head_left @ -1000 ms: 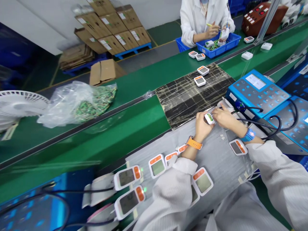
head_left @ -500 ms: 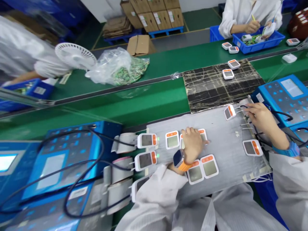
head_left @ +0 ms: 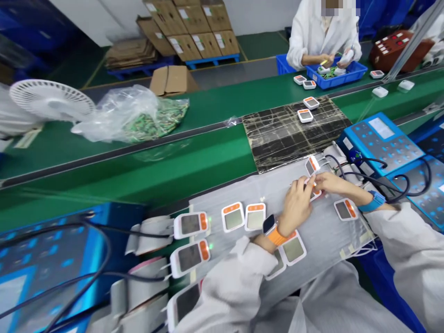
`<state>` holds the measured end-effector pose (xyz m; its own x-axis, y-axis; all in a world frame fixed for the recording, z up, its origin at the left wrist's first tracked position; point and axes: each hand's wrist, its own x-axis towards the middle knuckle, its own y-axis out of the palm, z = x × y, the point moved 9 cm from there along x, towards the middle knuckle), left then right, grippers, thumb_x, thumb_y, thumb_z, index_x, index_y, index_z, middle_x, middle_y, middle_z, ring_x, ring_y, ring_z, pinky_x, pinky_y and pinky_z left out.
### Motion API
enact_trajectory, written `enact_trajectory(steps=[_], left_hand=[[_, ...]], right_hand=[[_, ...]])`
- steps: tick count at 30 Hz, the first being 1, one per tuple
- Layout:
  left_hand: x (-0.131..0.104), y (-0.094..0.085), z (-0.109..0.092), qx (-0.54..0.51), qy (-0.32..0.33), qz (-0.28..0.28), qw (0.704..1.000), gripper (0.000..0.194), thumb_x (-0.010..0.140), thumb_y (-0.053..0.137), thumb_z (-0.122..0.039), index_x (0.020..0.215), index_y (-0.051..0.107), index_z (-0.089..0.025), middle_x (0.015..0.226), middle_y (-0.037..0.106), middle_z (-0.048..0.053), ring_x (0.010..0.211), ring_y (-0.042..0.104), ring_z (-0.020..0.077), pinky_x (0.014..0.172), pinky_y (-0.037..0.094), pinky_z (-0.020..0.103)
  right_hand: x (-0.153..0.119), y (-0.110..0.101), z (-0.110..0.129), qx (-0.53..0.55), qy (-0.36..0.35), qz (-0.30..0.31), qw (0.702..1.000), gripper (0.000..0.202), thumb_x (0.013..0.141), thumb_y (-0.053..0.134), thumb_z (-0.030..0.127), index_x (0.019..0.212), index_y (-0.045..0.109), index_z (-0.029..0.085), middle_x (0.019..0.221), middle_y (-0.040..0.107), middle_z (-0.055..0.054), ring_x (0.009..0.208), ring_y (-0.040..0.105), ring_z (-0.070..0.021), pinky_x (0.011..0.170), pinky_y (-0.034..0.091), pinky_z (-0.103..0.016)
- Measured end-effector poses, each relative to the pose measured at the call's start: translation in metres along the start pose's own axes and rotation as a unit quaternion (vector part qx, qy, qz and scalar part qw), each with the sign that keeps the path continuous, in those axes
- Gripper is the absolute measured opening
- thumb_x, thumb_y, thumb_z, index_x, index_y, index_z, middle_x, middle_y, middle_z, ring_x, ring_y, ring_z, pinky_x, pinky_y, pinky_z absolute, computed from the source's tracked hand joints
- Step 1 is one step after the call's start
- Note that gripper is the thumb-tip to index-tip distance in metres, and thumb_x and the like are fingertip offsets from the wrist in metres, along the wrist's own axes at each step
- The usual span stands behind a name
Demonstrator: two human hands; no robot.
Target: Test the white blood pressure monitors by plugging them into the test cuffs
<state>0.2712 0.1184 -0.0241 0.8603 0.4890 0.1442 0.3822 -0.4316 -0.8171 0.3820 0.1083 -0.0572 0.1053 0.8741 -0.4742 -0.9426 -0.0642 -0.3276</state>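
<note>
My left hand [head_left: 295, 204], with an orange-strapped watch on its wrist, and my right hand [head_left: 329, 182], with a blue watch, meet over the grey padded sheet [head_left: 322, 233]. Together they grip a small white monitor unit [head_left: 315, 193] with an orange strip, mostly hidden by my fingers. Just beyond my fingertips another unit [head_left: 312, 165] stands tilted with hoses attached. A third unit [head_left: 344, 209] lies flat by my right wrist. Two units [head_left: 233, 216] [head_left: 255, 216] lie side by side left of my left hand, and another [head_left: 293, 249] sits under my left forearm.
A blue tester [head_left: 381, 138] with black hoses stands at right. Two units on grey cuffs [head_left: 190, 224] [head_left: 190, 256] and another blue tester [head_left: 45, 259] sit at left. Beyond are a green conveyor [head_left: 173, 166], a black taped mat [head_left: 294, 134], a plastic bag [head_left: 132, 115], a fan [head_left: 52, 99] and a co-worker [head_left: 322, 37] at a blue bin [head_left: 354, 73].
My left hand left the row of units and moved right to meet my right hand, bringing a unit with it. The view swung back to the right.
</note>
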Motion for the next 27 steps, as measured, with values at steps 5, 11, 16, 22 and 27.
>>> enact_trajectory(steps=[5, 11, 16, 22, 27], left_hand=[[0.027, 0.016, 0.002, -0.142, -0.010, -0.043, 0.989, 0.076, 0.063, 0.066, 0.000, 0.131, 0.043, -0.026, 0.127, 0.045, 0.010, 0.115, 0.055, 0.0298, 0.097, 0.054, 0.045], [0.036, 0.047, 0.010, -0.276, 0.041, -0.107, 0.954, 0.072, 0.063, 0.063, 0.004, 0.126, 0.041, -0.023, 0.122, 0.046, 0.010, 0.123, 0.051, 0.0289, 0.109, 0.046, 0.049], [0.038, 0.067, 0.023, -0.285, 0.012, -0.119, 0.951, 0.070, 0.063, 0.068, 0.001, 0.124, 0.042, -0.021, 0.121, 0.047, 0.011, 0.120, 0.053, 0.0289, 0.108, 0.045, 0.050], [0.042, 0.066, 0.019, -0.279, 0.028, -0.121, 0.952, 0.068, 0.065, 0.067, 0.002, 0.123, 0.042, -0.022, 0.120, 0.048, 0.010, 0.119, 0.054, 0.0275, 0.106, 0.046, 0.049], [0.046, 0.066, 0.016, -0.261, 0.017, -0.101, 0.960, 0.067, 0.064, 0.067, 0.003, 0.121, 0.041, -0.023, 0.120, 0.048, 0.009, 0.119, 0.054, 0.0275, 0.107, 0.046, 0.048]], right_hand=[[-0.034, -0.063, -0.005, -0.160, -0.113, -0.108, 0.975, 0.026, 0.093, 0.059, 0.037, 0.107, 0.071, 0.018, 0.095, 0.073, -0.007, 0.080, 0.065, -0.0226, 0.072, 0.055, -0.036], [-0.040, -0.054, -0.022, -0.508, -0.230, -0.148, 0.817, 0.012, 0.091, 0.065, 0.018, 0.099, 0.074, 0.019, 0.104, 0.075, -0.009, 0.113, 0.058, -0.0306, 0.093, 0.041, -0.044], [-0.030, -0.049, -0.028, -0.508, -0.222, -0.181, 0.813, 0.016, 0.098, 0.057, 0.018, 0.102, 0.073, 0.018, 0.105, 0.075, -0.007, 0.106, 0.063, -0.0240, 0.093, 0.037, -0.038], [-0.028, -0.049, -0.024, -0.481, -0.208, -0.169, 0.835, 0.017, 0.100, 0.056, 0.018, 0.091, 0.071, 0.016, 0.098, 0.076, -0.007, 0.087, 0.066, -0.0202, 0.091, 0.035, -0.036], [-0.026, -0.049, -0.022, -0.503, -0.207, -0.167, 0.823, 0.024, 0.100, 0.051, 0.016, 0.087, 0.072, 0.018, 0.089, 0.075, -0.006, 0.081, 0.064, -0.0188, 0.090, 0.034, -0.037]])
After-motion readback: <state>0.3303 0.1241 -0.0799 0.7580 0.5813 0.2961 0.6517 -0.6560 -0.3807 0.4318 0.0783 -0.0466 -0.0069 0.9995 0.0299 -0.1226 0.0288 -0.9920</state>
